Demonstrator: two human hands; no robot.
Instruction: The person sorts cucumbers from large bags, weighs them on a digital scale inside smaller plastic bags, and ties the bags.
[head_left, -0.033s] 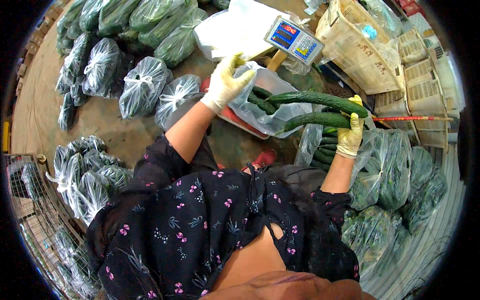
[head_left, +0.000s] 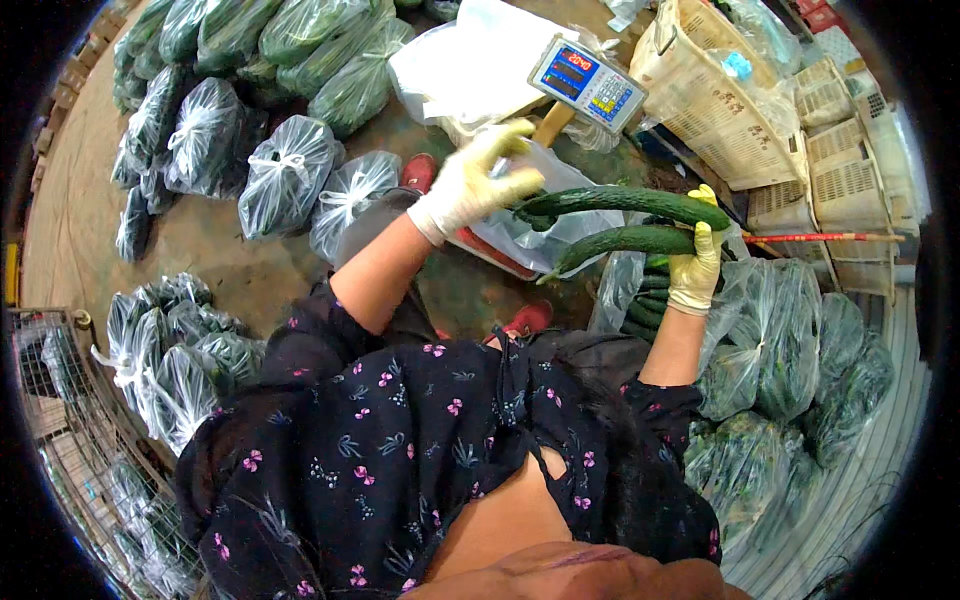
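My right hand [head_left: 693, 266], in a pale yellow glove, grips two long dark-green cucumbers by their right ends. The upper cucumber [head_left: 625, 200] and the lower cucumber [head_left: 630, 241] stretch leftward over a translucent plastic bag [head_left: 575, 248]. My gloved left hand [head_left: 490, 180] hovers above the bag's left side, slightly blurred, thumb and fingers apart with nothing visible between them. Its fingertips are close to the cucumbers' left ends, partly hiding the bag's contents. Beneath the bag shows the red edge of a scale [head_left: 490, 250], with its display unit [head_left: 588, 83] lit up behind.
Tied bags of cucumbers [head_left: 290, 175] cover the floor at the far left; more bags [head_left: 765, 340] lie at the right. Loose cucumbers [head_left: 648, 305] sit beside my right wrist. Pale plastic crates [head_left: 715, 100] stand far right, white sheeting [head_left: 470, 70] behind the scale, a wire cage [head_left: 80, 420] near left.
My left hand has moved right across the bag, closer to the cucumbers' left ends. The right hand and its cucumbers have shifted slightly left.
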